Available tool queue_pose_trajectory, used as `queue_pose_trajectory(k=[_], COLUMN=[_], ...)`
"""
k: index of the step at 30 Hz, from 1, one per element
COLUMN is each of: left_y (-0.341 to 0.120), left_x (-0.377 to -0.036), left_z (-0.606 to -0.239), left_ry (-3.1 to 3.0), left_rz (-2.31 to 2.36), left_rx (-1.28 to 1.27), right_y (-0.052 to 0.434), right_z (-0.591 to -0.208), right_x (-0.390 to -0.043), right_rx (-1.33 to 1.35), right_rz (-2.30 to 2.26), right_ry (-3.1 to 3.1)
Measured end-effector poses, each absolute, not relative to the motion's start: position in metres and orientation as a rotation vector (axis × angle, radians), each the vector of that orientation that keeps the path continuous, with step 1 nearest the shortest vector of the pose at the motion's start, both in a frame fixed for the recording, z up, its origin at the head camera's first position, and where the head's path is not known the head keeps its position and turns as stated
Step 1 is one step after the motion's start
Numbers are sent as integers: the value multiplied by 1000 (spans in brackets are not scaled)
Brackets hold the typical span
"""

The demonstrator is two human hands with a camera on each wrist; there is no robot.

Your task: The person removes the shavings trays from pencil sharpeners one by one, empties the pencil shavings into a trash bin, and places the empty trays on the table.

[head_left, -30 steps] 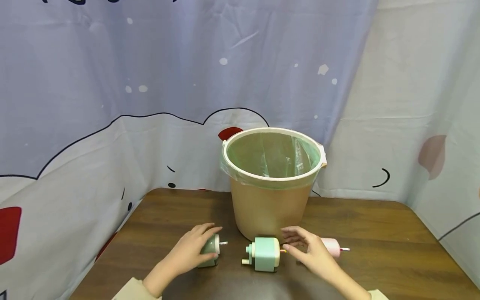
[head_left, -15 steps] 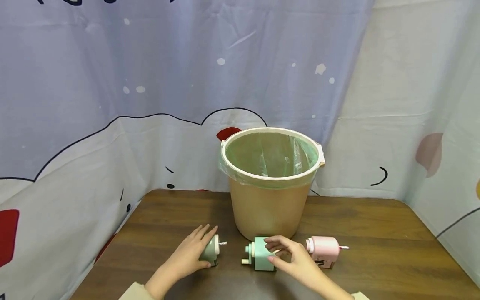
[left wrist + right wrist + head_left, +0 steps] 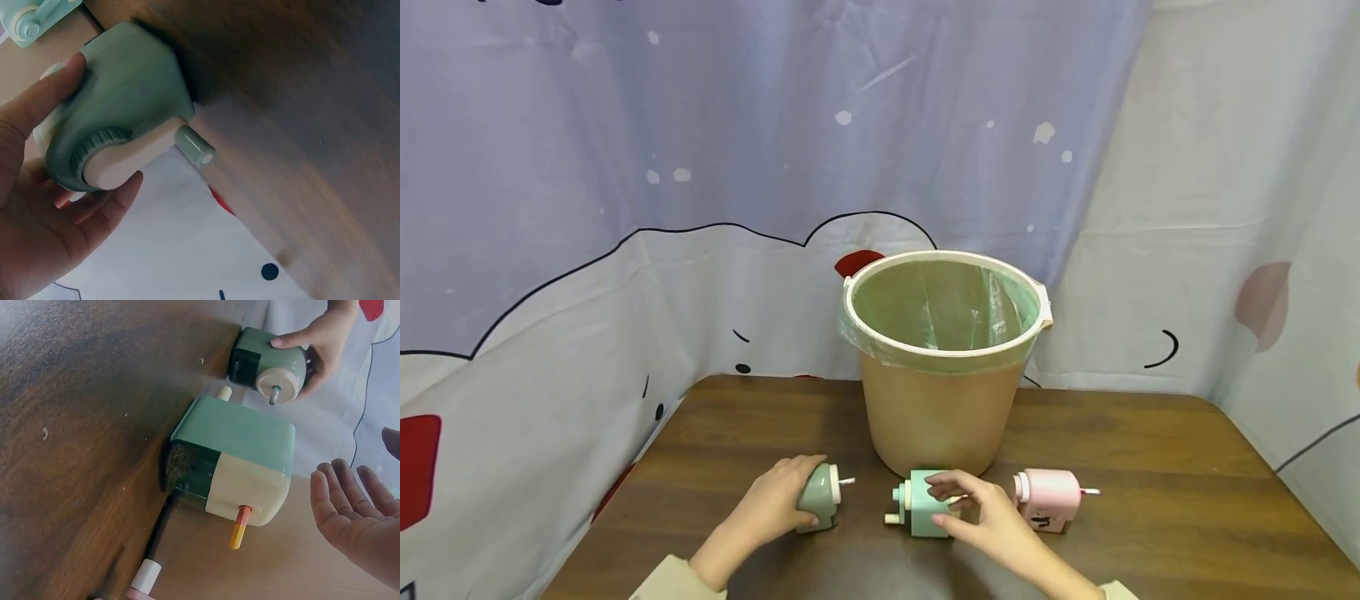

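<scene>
Left hand: the left hand gripped the small sage-green plastic pencil sharpener with a cream crank, thumb on top and fingers curled under its cream end, as the left wrist view showed. The sharpener stood on the dark brown wooden table, inside this grip.

Middle sharpener: the mint-green box-shaped plastic pencil sharpener with a cream front stood to the right of the left hand's grip. In the right wrist view a short orange-yellow pencil stuck out of its cream face, and its dark shavings drawer looked closed and rather full.

Right hand: the right hand was at the mint-green sharpener with relaxed, nearly straight fingers; the right wrist view showed the palm open beside it, holding nothing.

Right of the grip: the pink plastic pencil sharpener stood untouched.

Behind the hands: the tan round plastic bin with a pale green bag liner stood close, and no shavings could be seen in it.

Progress: it seemed an early stage; all three sharpeners were on the table, no drawer was out.
</scene>
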State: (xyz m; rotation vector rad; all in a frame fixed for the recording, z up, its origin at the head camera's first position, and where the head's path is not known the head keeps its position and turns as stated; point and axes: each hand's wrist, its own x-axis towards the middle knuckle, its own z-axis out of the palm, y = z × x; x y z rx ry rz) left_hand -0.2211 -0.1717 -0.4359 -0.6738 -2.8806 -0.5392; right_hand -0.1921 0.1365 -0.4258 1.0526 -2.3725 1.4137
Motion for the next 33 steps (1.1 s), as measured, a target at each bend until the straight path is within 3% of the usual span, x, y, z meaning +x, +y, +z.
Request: queue_pose_trajectory(k=[15,33], left_y=[-166,-117], left_x=[-208,-182], left_z=[-416,-369], left_ry=[-2758,-2577], left_rz=[-667,-1160], left_rx=[-608,-866], right_y=[142,149], right_z=[-426,-407], right_x=[-191,-189], right_rx=[1042,979], right_rz=[1452,1427], right_ry=[-2344,-2326])
